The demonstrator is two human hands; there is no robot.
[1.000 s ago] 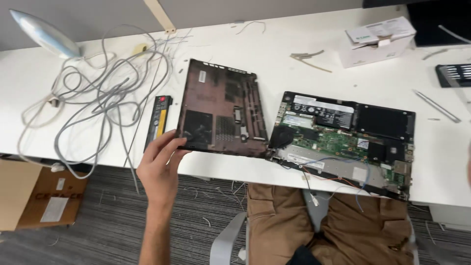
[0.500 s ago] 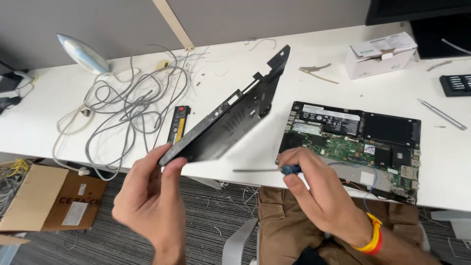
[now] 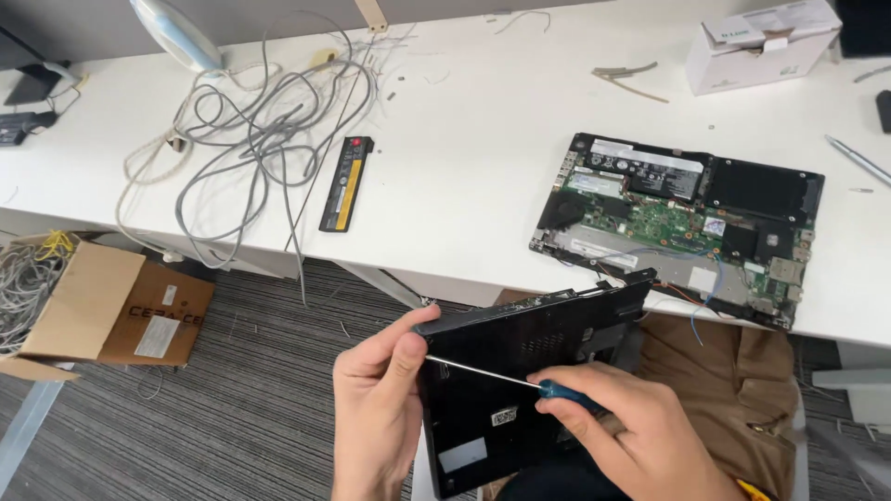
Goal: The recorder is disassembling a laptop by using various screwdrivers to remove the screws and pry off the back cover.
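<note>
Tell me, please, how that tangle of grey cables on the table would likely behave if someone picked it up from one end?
The grey cables would probably be floppy: they lie in loose, overlapping loops. Lifting one end would likely drag the whole tangle, since the strands cross each other. One strand already hangs over the table edge, so a tug could pull more off toward the cardboard box.

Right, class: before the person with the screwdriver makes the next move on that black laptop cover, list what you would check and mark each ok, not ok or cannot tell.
1. Left hand steadies the black laptop cover at its edge: ok.
2. Right hand grips the screwdriver by its blue handle: ok.
3. Tip seated in a screw: cannot tell, left fingers hide it.
4. Cover supported by the white table: not ok, held over the lap.
5. Opened laptop base lying flat on the table: ok.
</note>
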